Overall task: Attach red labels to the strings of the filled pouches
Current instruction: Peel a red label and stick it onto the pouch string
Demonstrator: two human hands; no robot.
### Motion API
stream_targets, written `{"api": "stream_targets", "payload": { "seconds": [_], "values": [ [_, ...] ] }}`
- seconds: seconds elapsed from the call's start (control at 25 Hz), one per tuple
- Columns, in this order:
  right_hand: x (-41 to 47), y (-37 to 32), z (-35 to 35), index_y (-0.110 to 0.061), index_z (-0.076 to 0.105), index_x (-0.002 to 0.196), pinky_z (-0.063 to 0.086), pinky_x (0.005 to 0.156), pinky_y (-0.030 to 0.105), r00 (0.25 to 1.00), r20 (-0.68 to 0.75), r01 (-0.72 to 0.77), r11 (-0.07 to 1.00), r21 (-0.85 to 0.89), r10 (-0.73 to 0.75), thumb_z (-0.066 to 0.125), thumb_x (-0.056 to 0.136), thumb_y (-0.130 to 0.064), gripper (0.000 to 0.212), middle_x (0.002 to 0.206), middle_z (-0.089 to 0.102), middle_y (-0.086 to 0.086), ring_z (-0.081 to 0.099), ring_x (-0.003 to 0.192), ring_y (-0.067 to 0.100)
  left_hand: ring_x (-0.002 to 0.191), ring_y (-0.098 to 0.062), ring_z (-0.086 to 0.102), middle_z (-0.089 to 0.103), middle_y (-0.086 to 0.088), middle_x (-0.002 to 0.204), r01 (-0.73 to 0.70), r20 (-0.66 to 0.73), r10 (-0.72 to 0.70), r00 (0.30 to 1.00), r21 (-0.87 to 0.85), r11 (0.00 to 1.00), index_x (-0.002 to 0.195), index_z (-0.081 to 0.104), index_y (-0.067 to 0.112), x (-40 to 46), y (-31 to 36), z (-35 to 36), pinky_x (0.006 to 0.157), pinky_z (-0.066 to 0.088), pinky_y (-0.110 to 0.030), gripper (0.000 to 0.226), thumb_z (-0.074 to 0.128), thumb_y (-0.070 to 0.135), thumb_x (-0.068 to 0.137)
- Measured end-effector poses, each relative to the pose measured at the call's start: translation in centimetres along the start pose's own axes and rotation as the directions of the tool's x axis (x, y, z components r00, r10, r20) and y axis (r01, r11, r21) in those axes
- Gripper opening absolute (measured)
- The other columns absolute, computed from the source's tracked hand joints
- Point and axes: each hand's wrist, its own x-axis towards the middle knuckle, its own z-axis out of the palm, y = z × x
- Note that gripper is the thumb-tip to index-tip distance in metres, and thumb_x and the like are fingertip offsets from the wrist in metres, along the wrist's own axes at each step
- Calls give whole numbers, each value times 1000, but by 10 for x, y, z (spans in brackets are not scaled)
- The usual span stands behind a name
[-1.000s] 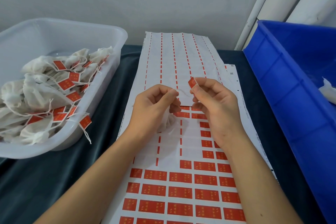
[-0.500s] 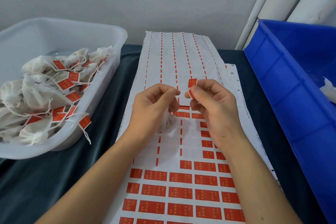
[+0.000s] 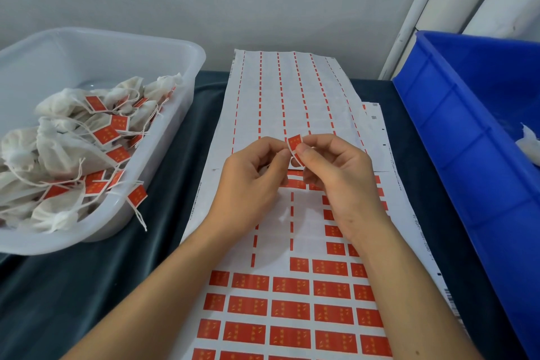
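My right hand [image 3: 336, 175] pinches a red label [image 3: 294, 145] between thumb and fingers, above the label sheet [image 3: 292, 286]. My left hand [image 3: 251, 184] is beside it, fingertips pinched together against the label's left edge, apparently on a pouch string that is too thin to make out. A white pouch [image 3: 285, 210] shows partly under my left palm. The sheet holds rows of red labels at the near end and bare backing further away.
A clear plastic tub [image 3: 187, 50] at the left holds several labelled white pouches [image 3: 73, 149]. A blue crate [image 3: 455, 137] stands at the right with a white pouch [image 3: 529, 143] inside. Dark cloth covers the table [image 3: 87, 286].
My hands have come together. The red label has moved left and now meets my left fingertips, where earlier a gap and a bit of string showed between them.
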Motion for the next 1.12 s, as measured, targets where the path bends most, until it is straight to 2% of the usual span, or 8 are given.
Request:
{"api": "stream_targets", "payload": {
  "seconds": [0.16,0.32,0.52,0.6,0.68,0.84,0.92,1.12],
  "values": [
    [0,1,1,-30,76,103,56,69,13,1000,-11,11,999,-52,-11,73,95,-31,8,91,77,-15,73,89,3,67,-9,61,69,9,79,-22,3,22,1000,58,998,97,71,33,-1,-1,1,63,53,-19,22,55,24,108],
    [1,1,0,-30,76,103,57,70,14,1000,-8,14,999,-38,-15,73,95,-31,8,91,78,-12,74,87,5,68,-9,63,70,12,81,-39,9,39,999,76,996,99,71,35,0,0,0,62,52,-17,22,55,23,109],
    [2,1,-3,-33,76,103,62,81,35,999,20,-52,996,69,51,72,94,-36,10,93,78,-4,71,83,16,67,-4,63,67,24,74,-1,-2,1,1000,81,997,105,73,31,0,2,0,60,49,-12,21,55,21,108],
    [3,0,-3,-34,76,101,62,82,38,998,33,-61,992,112,58,71,90,-38,13,93,77,-1,68,81,17,64,-5,61,66,22,70,7,2,-8,1000,78,997,104,74,31,0,3,0,58,48,-13,22,55,21,108],
    [2,-1,-2,-32,76,101,61,79,35,999,37,-33,992,119,29,71,91,-36,12,92,77,-1,68,79,15,61,-5,60,66,19,68,17,6,-17,1000,61,998,102,75,29,0,3,0,57,47,-14,22,56,20,108],
    [0,1,0,-27,74,102,57,69,18,991,25,132,988,-78,-130,73,95,-28,7,86,76,-11,73,84,9,61,-5,60,67,12,70,25,12,-26,1000,59,998,92,74,27,0,2,0,56,48,-14,25,56,21,108],
    [0,2,1,-26,74,101,56,68,16,990,28,137,985,-106,-135,74,95,-27,6,82,75,-12,73,82,8,60,-5,59,67,11,70,18,14,-19,1000,55,998,88,72,28,1,1,-1,56,49,-15,27,55,21,107],
    [1,2,1,-28,75,100,56,68,16,990,19,144,982,-125,-142,74,94,-29,6,82,74,-13,73,82,7,61,-4,59,67,11,72,-2,21,1,1000,50,999,93,74,28,1,-2,-2,57,48,-14,25,54,21,108]
  ]
}}
